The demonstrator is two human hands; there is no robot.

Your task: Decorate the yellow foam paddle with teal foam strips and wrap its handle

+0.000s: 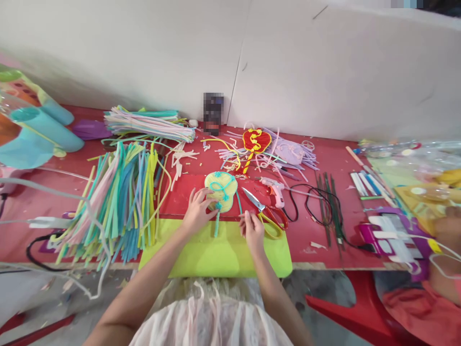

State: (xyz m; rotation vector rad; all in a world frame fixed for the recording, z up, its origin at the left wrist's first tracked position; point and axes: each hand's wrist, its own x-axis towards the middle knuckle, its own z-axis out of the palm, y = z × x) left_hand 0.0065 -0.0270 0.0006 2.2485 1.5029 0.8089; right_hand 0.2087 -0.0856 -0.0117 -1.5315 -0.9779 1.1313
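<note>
A pale yellow fan-shaped craft (pixel 226 198) made of pipe cleaners lies on a red board. Teal curls and small teal flowers decorate its face, and a short teal handle (pixel 216 226) points toward me. My left hand (pixel 198 207) grips its left lower edge with fingers and thumb. A teal pipe cleaner (pixel 239 204) runs down from the craft's right side. My right hand (pixel 252 231) has its fingers pinched together at that strand's lower end. Scissors with red and yellow handles (pixel 264 209) lie just beyond my right hand, and a pink glue gun (pixel 274 190) lies behind them.
Bundles of coloured pipe cleaners (pixel 118 202) lie at left, another bundle (pixel 149 124) behind. A red-and-yellow fan craft (pixel 256 141) lies at back. A black cord (pixel 326 204) coils at right. A lime board (pixel 223 257) lies before me. Another person's arm (pixel 444 245) is at far right.
</note>
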